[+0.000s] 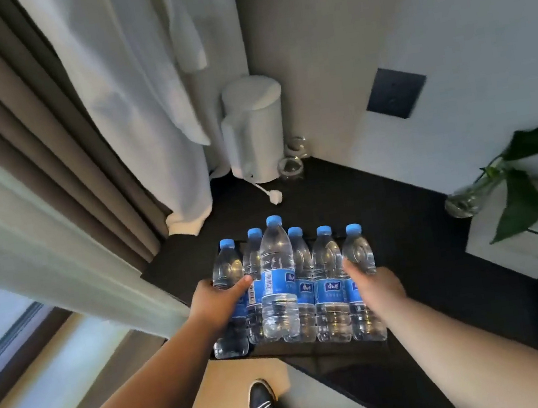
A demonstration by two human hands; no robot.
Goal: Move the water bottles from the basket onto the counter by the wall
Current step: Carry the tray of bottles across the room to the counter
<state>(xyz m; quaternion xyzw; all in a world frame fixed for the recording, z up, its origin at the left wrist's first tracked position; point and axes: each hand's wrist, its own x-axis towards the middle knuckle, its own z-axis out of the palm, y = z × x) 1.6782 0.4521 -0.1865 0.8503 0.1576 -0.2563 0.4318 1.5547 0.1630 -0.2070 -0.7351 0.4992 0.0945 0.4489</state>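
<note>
The left hand (221, 302) is gripping the leftmost bottle (225, 268) and the right hand (374, 284) is gripping the rightmost bottle (357, 250), pressing the six water bottles (279, 271) together, presumably to move them as one. The group is standing upright over the near edge of the dark worktop (418, 217), well apart from the wall (459, 21).

Head camera faces down at counter (418, 217), close; edges seemingly warped.

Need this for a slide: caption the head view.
Left hand and right hand grip the outermost of six blue-capped water bottles.
</note>
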